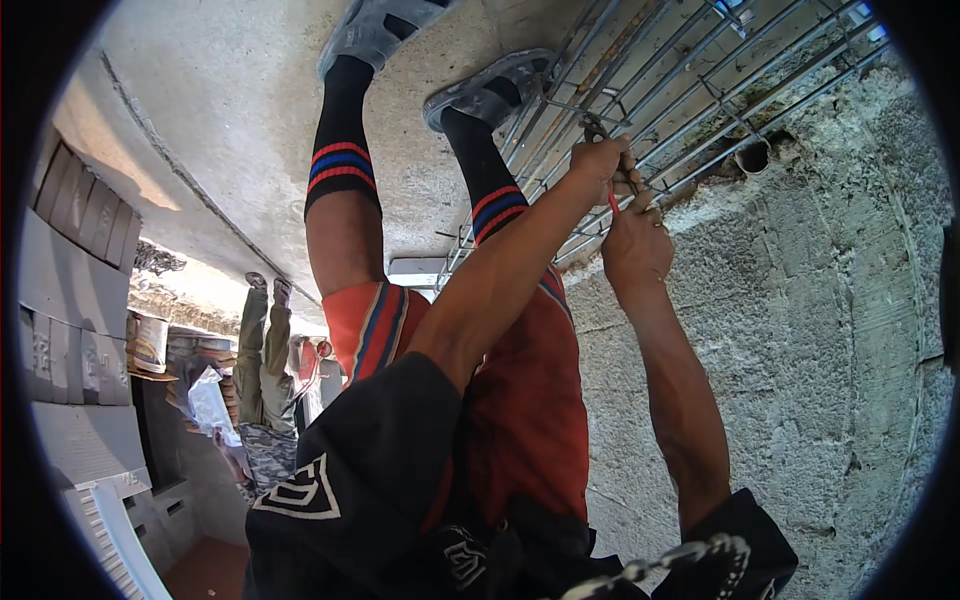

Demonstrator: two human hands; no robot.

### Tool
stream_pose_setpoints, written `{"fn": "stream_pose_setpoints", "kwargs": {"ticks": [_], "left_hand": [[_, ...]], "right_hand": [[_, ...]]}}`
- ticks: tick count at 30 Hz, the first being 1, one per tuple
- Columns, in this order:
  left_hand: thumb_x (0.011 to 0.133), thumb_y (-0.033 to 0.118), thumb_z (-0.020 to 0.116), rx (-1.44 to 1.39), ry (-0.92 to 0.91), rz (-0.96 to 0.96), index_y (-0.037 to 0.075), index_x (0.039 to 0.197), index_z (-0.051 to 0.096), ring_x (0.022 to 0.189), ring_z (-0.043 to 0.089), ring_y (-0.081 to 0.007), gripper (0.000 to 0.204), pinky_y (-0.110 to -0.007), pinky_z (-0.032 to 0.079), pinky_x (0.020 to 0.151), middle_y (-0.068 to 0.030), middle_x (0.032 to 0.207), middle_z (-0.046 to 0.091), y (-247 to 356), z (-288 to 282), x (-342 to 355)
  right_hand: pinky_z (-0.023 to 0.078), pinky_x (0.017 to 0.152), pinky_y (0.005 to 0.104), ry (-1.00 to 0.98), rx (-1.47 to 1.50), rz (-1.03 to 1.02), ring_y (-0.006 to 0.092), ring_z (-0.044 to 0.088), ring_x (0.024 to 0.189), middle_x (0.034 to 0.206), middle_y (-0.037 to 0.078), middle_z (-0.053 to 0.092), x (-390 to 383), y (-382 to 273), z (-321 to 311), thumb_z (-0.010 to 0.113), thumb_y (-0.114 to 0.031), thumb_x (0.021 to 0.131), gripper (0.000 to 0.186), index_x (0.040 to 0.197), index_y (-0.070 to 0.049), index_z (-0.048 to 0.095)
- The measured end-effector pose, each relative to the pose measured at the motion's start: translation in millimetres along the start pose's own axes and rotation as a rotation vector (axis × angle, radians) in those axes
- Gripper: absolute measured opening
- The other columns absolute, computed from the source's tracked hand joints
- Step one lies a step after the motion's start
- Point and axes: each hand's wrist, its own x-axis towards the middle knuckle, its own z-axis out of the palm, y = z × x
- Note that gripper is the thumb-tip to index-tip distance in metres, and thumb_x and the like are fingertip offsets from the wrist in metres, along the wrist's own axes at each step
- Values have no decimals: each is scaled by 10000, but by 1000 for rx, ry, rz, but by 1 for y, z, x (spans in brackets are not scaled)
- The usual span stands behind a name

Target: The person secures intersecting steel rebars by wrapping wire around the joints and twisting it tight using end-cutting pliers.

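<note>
A grid of steel bars (680, 80), rusty in places, runs along the rough concrete wall (780, 300) at the upper right. My left hand (600, 160) is closed at the bars, next to the dark head of a tool; exactly what its fingers grip is partly hidden. Just below it, my right hand (638, 245) grips red-handled pliers (614, 200), whose jaws are at the bars. A short open pipe (753, 158) sticks out beside the grid.
My sandalled feet (478, 95) stand on the concrete floor (220, 120), close to the bars. Another person's legs (262, 350) show at the left, near piled materials (205, 395) and grey panels (75, 350). A groove (175, 178) crosses the floor.
</note>
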Motion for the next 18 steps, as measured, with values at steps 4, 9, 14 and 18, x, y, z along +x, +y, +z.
{"fn": "stream_pose_setpoints", "kwargs": {"ticks": [4,9,14,18], "left_hand": [[881,265,572,-13,-23,-57,55,722,511,534,569,-239,271,-425,530,552,-84,609,530,7,-14,6],[746,441,691,370,-126,-134,74,812,555,806,606,-231,396,-440,458,759,-83,771,613,15,-27,-9],[775,415,665,142,-256,-96,29,961,560,822,577,-221,441,-432,449,785,-79,872,590,4,-26,-10],[905,275,527,-409,-302,34,27,868,535,580,566,-214,251,-429,535,623,-94,738,562,-12,-16,5]], "right_hand": [[543,615,372,-71,143,-178,312,653,728,790,192,621,12,-4,-13,548,-160,806,212,772,34,624],[521,560,369,-417,724,-14,302,628,657,682,181,590,19,2,-8,503,-141,833,236,872,79,580],[428,348,267,-1258,2030,291,110,486,406,584,13,499,37,45,5,466,-388,918,407,995,-2,571],[420,329,230,-1393,2199,204,115,502,378,597,22,536,40,53,23,372,-418,951,436,1025,-37,570]]}}
